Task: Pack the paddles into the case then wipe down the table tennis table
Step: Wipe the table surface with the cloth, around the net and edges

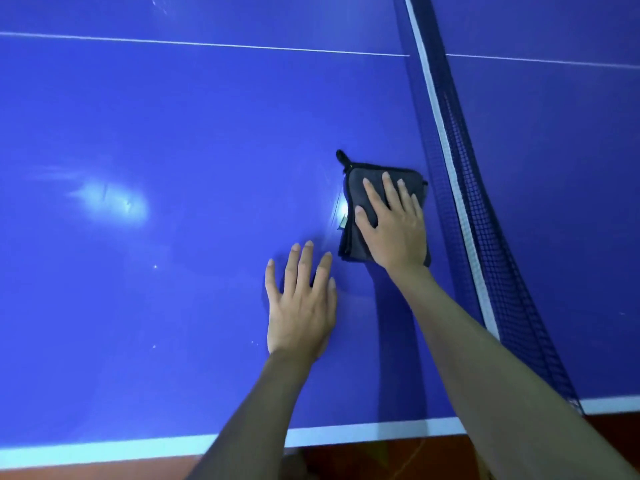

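The blue table tennis table (156,133) has white edge lines and a thin white centre line. A folded grey cloth (363,195) lies flat on it, just beside the net (460,188) that stretches across the tabletop. Two hands rest on it too.

Open blue table (156,133) leftward and ahead; net (460,188) just right of cloth (360,188).

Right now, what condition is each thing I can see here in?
cloth: folded, flat on the table, under the right hand.
right hand: fingers straight, pressing the cloth.
left hand: flat on the table.
net: up, stretched across.
table: bare, glossy.
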